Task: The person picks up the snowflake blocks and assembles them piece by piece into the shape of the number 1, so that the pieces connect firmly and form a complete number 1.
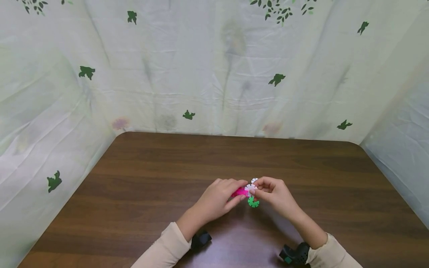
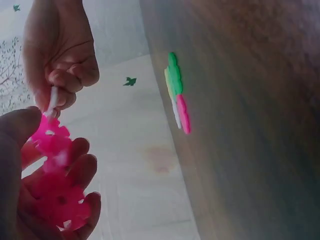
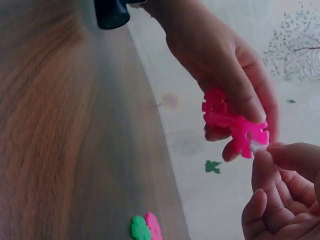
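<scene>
My left hand [image 1: 219, 195] grips a chain of bright pink notched plastic discs [image 3: 248, 134], its thumb on one side and fingers curled behind. Thumb and forefinger of my right hand [image 1: 277, 195] pinch a white notched disc [image 1: 249, 189], seen edge-on in the left wrist view. The white disc's edge meets the end pink disc, and fingertips cover part of both. Just below the hands in the head view, a green notched disc [image 1: 253, 202] lies on the table, partly overlapped by the right fingers. Another white disc [image 1: 254, 180] shows behind the hands.
The brown wooden table [image 1: 161, 160] stretches out around both hands. Loose green [image 2: 174, 75], pink [image 2: 184, 115] and white [image 2: 176, 112] discs lie together on it, with a yellow one [image 2: 168, 82] alongside. A pale curtain [image 1: 207, 67] with leaf prints hangs behind the far edge.
</scene>
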A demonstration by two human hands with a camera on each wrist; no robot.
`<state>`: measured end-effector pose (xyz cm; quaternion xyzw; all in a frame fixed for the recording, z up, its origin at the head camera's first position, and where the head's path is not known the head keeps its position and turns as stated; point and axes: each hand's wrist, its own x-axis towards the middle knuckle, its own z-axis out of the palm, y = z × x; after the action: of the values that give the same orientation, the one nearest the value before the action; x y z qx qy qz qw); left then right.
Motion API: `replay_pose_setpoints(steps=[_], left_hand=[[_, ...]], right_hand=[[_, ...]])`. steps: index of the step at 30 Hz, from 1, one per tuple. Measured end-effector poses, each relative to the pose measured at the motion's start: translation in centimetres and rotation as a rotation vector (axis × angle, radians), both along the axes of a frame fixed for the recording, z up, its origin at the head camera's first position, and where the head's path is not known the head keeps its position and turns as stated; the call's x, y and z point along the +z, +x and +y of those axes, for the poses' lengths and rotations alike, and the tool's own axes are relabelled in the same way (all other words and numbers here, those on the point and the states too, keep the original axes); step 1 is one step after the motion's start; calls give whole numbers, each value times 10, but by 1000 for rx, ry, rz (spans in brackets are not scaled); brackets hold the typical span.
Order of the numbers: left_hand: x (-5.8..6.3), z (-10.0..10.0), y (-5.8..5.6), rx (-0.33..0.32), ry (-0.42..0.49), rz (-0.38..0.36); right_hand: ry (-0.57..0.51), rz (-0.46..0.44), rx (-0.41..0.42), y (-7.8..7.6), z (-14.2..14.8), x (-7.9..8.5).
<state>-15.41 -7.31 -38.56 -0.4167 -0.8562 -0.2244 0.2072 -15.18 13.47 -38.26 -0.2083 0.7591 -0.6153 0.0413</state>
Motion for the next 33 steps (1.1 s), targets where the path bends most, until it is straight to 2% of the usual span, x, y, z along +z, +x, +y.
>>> replay_pose_setpoints(steps=[3, 6, 8, 11, 13, 17, 21, 27, 33], left_hand=[[-2, 2, 3, 19, 8, 61], [-5, 5, 4, 48, 31, 155], [-6, 6, 4, 62, 54, 198], [-5, 5, 2, 73, 79, 228], [-4, 4, 1, 75, 96, 216], [-3, 1, -1, 86, 125, 188], [-2, -2, -2, 100, 151, 194], [-2, -3, -4, 111, 154, 209], [-1, -4, -3, 138, 95, 197]], right_hand=[[-55, -92, 5, 2, -2, 1], [-70, -125, 28, 3, -4, 1], [-62, -108, 43, 2, -4, 0], [-36, -14, 34, 0, 1, 1], [-7, 57, 5, 1, 4, 7], [50, 151, -53, -9, 18, 4], [121, 159, -92, -26, 35, -16], [262, 105, -119, -42, 54, -41], [469, 188, -103, -47, 57, -54]])
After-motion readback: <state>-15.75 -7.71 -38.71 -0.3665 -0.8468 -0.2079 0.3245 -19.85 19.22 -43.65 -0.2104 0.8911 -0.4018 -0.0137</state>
